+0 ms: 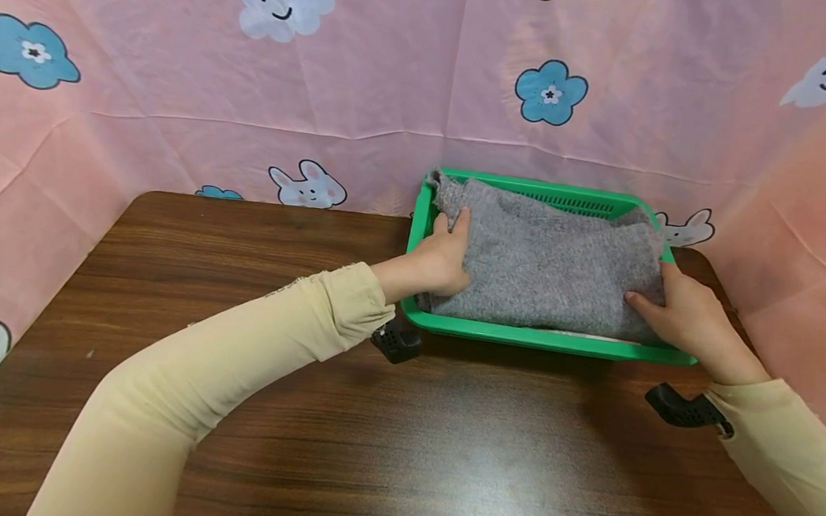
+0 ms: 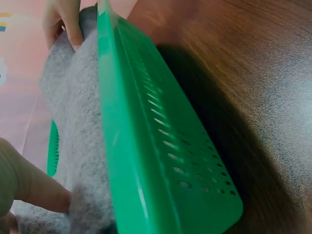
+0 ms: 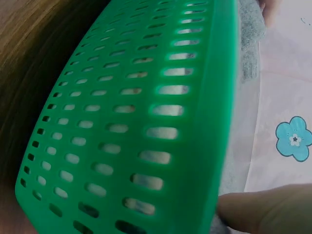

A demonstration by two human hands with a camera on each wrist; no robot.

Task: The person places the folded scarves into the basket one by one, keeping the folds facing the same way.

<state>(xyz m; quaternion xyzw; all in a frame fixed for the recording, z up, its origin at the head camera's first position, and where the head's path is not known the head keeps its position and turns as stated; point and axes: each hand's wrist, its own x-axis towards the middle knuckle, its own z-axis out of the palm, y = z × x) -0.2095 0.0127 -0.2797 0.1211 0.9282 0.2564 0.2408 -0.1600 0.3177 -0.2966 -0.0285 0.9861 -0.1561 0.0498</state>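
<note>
A grey, felt-like cloth (image 1: 554,267) lies folded in a green plastic basket (image 1: 522,335), covering most of its inside. At the cloth's left end my left hand (image 1: 441,260) rests on it, two fingers straight and spread. Its thumb (image 2: 46,192) presses into the cloth in the left wrist view. My right hand (image 1: 689,314) holds the cloth's right edge beside the basket's rim, thumb on top and the other fingertips hidden behind the cloth. Through the slots of the basket wall (image 3: 117,107), pale material shows in the right wrist view; what it is I cannot tell.
The basket stands at the back right of a brown wooden table (image 1: 302,441). Behind it hangs a pink printed curtain (image 1: 395,91), which also closes off both sides. A black wrist mount (image 1: 684,406) sticks out below the right sleeve, another (image 1: 397,344) below the left.
</note>
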